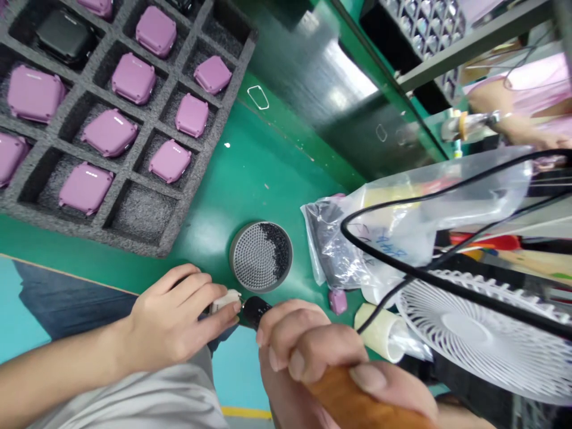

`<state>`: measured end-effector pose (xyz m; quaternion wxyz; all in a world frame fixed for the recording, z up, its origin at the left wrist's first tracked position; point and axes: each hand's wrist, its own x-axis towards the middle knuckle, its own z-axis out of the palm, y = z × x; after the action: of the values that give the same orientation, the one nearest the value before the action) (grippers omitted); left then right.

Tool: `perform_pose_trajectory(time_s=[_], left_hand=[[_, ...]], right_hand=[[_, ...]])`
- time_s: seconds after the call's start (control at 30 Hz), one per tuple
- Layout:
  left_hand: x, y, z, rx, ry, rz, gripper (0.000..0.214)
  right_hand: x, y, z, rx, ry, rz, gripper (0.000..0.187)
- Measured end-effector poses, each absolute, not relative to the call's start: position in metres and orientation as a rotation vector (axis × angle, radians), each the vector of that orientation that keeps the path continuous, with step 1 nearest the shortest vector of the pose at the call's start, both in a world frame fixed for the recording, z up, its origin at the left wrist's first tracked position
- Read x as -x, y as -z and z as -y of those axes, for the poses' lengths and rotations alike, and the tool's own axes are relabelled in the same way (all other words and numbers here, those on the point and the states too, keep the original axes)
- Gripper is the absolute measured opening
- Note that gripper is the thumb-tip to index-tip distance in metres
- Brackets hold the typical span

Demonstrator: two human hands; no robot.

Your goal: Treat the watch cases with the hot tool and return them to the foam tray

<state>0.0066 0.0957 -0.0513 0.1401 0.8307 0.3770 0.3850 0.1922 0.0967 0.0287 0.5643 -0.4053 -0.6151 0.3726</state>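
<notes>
My left hand (179, 322) is closed, pinching a small white part (226, 300) at the front edge of the green table. My right hand (322, 357) is wrapped round a tool with a brown wooden handle (357, 405). The tool's black tip (255, 310) points at the white part and sits right against it. Just behind both hands stands a round grey dish (261, 256) with a dimpled floor and many tiny black pieces along its right side.
A dark foam tray (134, 208) of purple cases fills the upper left. A clear plastic bag (402, 220), black cables, a white fan (487, 333) and tape rolls (379, 330) crowd the right. Another person's arm (513, 113) shows at far right.
</notes>
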Motion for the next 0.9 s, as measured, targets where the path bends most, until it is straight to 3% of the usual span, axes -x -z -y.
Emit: perform_pose_trajectory(time_s=[0.2,0.33,0.43,0.7,0.8,0.9], left_hand=[[0.002,0.049,-0.097,-2.547,-1.010,-1.030,0.032],[0.006,0.051,-0.095,-2.570,-0.949,-0.935,0.038],[0.002,0.051,-0.094,-2.557,-0.975,-1.024,0.033],[0.005,0.045,-0.097,-2.541,-0.869,-0.950,0.034],[0.008,0.047,-0.096,-2.525,-0.883,-0.896,0.040],[0.006,0.049,-0.095,-2.504,-0.933,-0.945,0.033]], right_hand=[[-0.190,-0.028,-0.100,0.955,-0.589,1.145,0.031],[-0.190,-0.034,-0.106,1.003,-0.664,1.092,0.062],[-0.189,-0.034,-0.108,1.005,-0.671,1.097,0.071],[-0.187,-0.032,-0.108,1.005,-0.671,1.033,0.069],[-0.187,-0.030,-0.109,1.011,-0.665,1.042,0.063],[-0.187,-0.031,-0.110,1.008,-0.658,1.065,0.054]])
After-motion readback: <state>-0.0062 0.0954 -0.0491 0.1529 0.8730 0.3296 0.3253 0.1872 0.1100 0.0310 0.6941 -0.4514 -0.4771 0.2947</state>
